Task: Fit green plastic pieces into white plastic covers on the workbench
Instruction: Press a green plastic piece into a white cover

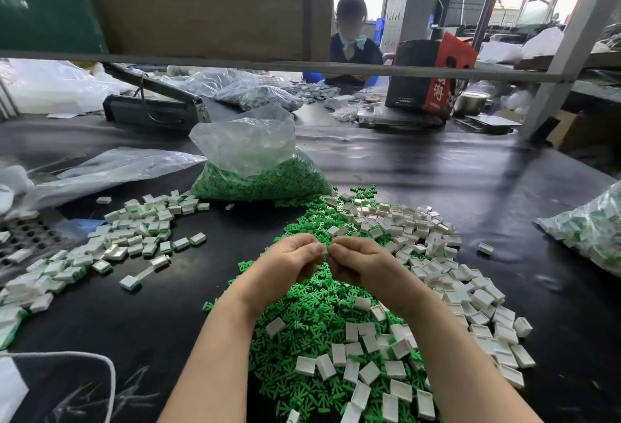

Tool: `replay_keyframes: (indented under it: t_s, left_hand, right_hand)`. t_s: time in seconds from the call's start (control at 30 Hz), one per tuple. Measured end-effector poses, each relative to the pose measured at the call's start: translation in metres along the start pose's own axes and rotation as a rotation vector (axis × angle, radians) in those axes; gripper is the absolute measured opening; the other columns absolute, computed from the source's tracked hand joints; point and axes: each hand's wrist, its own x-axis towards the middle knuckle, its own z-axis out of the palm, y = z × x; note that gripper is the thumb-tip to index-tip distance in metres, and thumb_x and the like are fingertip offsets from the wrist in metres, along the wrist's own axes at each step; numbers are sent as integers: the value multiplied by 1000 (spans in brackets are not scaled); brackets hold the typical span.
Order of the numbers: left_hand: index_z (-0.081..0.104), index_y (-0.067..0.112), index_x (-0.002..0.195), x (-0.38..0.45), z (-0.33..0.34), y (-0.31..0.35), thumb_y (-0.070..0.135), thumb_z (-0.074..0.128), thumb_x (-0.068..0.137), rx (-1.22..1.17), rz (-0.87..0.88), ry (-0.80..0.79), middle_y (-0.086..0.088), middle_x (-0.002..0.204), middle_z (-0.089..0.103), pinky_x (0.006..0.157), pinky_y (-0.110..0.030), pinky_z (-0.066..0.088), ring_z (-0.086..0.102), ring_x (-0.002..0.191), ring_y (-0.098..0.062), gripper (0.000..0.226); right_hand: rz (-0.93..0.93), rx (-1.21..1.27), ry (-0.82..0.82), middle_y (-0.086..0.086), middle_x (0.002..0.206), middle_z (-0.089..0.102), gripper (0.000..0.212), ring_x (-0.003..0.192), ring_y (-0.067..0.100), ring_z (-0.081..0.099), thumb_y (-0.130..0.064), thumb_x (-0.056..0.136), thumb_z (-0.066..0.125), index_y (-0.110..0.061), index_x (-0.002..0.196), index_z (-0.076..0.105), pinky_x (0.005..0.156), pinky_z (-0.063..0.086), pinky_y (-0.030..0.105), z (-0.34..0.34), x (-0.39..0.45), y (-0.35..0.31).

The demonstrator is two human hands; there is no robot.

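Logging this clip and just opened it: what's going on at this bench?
A person is assembling small parts by hand. The left hand and right hand meet over the bench, pinching a white cover between their fingertips. Beneath them lies a heap of loose green pieces, with empty covers to the right. Finished covers with green showing are spread out on the left. An open bag of green pieces stands behind.
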Motion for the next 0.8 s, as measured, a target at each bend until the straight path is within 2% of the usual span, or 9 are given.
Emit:
replay_keyframes:
  t_s: [0.13,0.27,0.4,0.6,0.8]
  left_hand:
    - [47,12,74,1,-1,-2,16,42,103,4,2,-25,5,60,43,55,-23,30,37,60,-13,30]
    - [48,14,76,2,-1,-4,14,44,102,-20,7,-19,7,60,42,53,-17,31,36,57,-8,26]
    - [50,17,77,3,-2,-6,18,46,102,-10,13,-51,8,62,42,53,-15,31,36,59,-7,25]
    - [53,19,83,4,-3,-8,21,47,102,-4,16,-58,2,73,43,67,-27,33,38,70,-13,20]
    - [51,22,77,2,-5,-10,24,50,100,41,12,-114,3,72,38,74,-36,32,35,73,-15,23]
  right_hand:
    - [4,-23,-12,-7,57,41,36,52,6,35,-13,104,41,-13,69,51,53,29,19,1,1,0]
    - [18,-69,-13,-5,58,41,37,53,8,34,-15,104,40,-13,69,51,54,28,23,2,2,-1]
    - [19,-38,-21,-10,54,42,35,49,2,35,-10,103,42,-12,69,49,51,30,14,1,0,-4]
    - [20,-30,-29,-12,54,44,35,49,1,35,-13,103,44,-14,68,51,51,30,14,0,-1,-4]
    - [24,-151,-59,-5,62,44,32,57,6,37,-14,102,47,-14,70,52,56,32,19,-2,1,-1]
